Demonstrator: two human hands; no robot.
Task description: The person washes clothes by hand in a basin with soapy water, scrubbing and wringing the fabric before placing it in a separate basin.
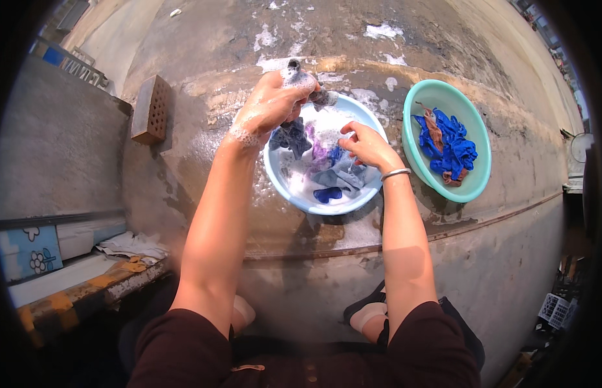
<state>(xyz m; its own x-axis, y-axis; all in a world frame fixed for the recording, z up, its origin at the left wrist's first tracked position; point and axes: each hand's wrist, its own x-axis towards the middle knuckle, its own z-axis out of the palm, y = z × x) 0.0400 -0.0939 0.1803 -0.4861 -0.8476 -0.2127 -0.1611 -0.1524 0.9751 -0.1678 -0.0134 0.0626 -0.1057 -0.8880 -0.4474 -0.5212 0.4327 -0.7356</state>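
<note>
Over the far left edge of a blue basin [323, 211], the left grip [272, 103] is clenched around a dark grey cloth [323, 98], soapy, one end poking up beyond the hand and another bunched to its right. Whether the darker piece [291, 138] hanging below belongs to the same cloth, I cannot tell. Suds [247, 137] coat the wrist. The right grip [371, 147] is loose, fingers bent, above the basin's right side; a silver bangle [396, 173] circles the wrist just behind it. Below both, grey, purple and blue laundry [343, 176] lies in white foam. To the right, near but apart, a green basin [485, 155] holds blue cloth [453, 145] and brown cloth [434, 131]. Off to the left, a holed brick [151, 110] stands on the concrete [197, 97], which is wet around the basins, and froth patches [383, 31] lie on the far side.
</note>
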